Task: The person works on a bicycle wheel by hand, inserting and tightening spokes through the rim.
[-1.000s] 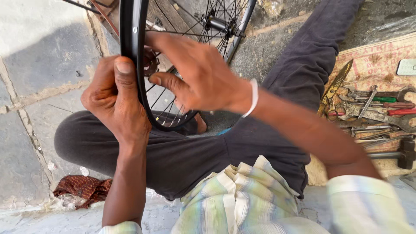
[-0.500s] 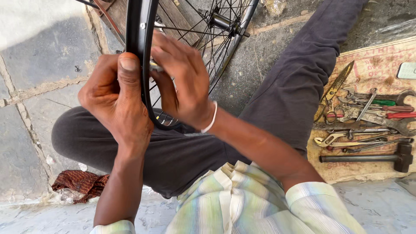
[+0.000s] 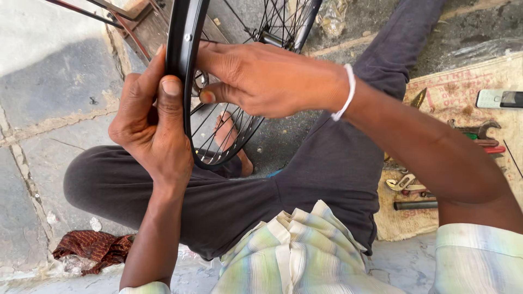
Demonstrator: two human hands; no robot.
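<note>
Gripping the black wheel rim [image 3: 182, 60], the left hand [image 3: 150, 128] is wrapping its fingers [image 3: 170, 103] around the rim's outer edge, thumb pressed flat on it. The right hand [image 3: 261, 79] is reaching across the spokes [image 3: 218, 130], its fingers pinching narrowly just beside the rim, above the lap.

The person wears a shirt [image 3: 297, 253] with short sleeves in pale stripes — green, cream and grey-blue — over dark grey trousers [image 3: 321, 169]. A thin white band [image 3: 345, 92] circles the right wrist — the forearms and one foot [image 3: 229, 133] are bare.
</note>
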